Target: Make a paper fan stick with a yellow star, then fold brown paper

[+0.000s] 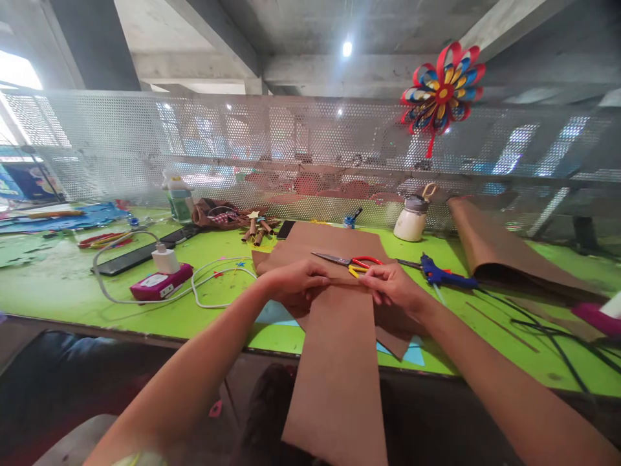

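Note:
A long strip of brown paper runs from the green table over its front edge toward me. My left hand pinches the strip's far end on the left side, fingers curled onto a narrow fold. My right hand pinches the same fold on the right side. More brown sheets lie under and beyond the strip. Scissors with red and yellow handles rest on the brown sheet just past my fingers.
A blue glue gun lies right of the scissors, its black cable trailing right. A curled brown paper roll sits far right. A pink power bank with white charger and cable lies left. A white pot and a paper pinwheel stand by the mesh screen.

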Demonstrator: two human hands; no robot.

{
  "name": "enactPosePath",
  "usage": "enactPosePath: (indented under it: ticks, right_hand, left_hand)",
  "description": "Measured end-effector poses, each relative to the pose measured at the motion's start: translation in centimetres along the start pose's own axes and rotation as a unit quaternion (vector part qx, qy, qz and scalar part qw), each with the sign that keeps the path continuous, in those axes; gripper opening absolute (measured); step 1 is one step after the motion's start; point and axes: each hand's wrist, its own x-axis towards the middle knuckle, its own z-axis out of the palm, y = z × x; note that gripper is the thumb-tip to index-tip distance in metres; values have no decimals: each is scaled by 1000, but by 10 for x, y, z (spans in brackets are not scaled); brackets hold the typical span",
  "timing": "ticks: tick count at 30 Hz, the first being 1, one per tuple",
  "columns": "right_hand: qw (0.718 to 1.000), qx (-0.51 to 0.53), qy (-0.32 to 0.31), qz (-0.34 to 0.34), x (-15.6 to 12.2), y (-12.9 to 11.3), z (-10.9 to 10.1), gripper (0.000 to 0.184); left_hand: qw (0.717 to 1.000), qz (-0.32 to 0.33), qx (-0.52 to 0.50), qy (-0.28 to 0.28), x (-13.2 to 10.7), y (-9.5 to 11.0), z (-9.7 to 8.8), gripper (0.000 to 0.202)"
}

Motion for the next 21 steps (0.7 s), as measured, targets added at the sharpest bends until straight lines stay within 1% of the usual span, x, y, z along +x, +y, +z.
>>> enactPosePath:
  ticks: [2, 5, 7, 9, 10, 11, 13, 14, 16, 18, 20, 21]
  right_hand:
    - [1000, 11, -5, 7, 0, 1, -4, 35]
    - [998, 54, -17, 18, 0, 2, -10, 36]
    - [994, 111, 5, 4, 0, 2, -11, 37]
    - [987, 160, 25, -22, 1, 0, -9, 35]
    - [984, 176, 20, -30, 2, -1, -7, 35]
    - [982, 185, 6, -34, 2, -2, -3, 40]
    - [982, 185, -34, -32, 2, -5, 6, 53]
    - [982, 180, -56, -30, 1, -6, 10, 54]
    - [982, 163, -89, -32, -1, -7, 17, 49]
    - [983, 144, -107, -45, -3, -9, 22, 40]
    - [985, 117, -103, -69, -5, -10, 24, 33]
    - [987, 101, -90, -83, -5, -10, 25, 30]
  left_hand:
    - [1000, -1, -9, 6, -2, 2, -3, 38]
    - [999, 8, -43, -4, -5, 5, -7, 38]
    - [995, 11, -97, 0, -7, 7, -8, 37]
    - [985, 12, -173, 4, -6, 7, -6, 34]
    - [977, 11, -213, 2, -6, 7, -3, 32]
    - [968, 9, -252, -5, -4, 7, 0, 31]
    - [950, 3, -310, -26, 0, 6, 8, 31]
    - [944, 0, -328, -37, 2, 5, 13, 31]
    - [935, -9, -350, -51, 5, 3, 21, 32]
    - [925, -21, -375, -59, 8, -1, 27, 32]
    - [913, -34, -401, -70, 9, -4, 30, 32]
    - [908, -39, -410, -73, 9, -4, 32, 32]
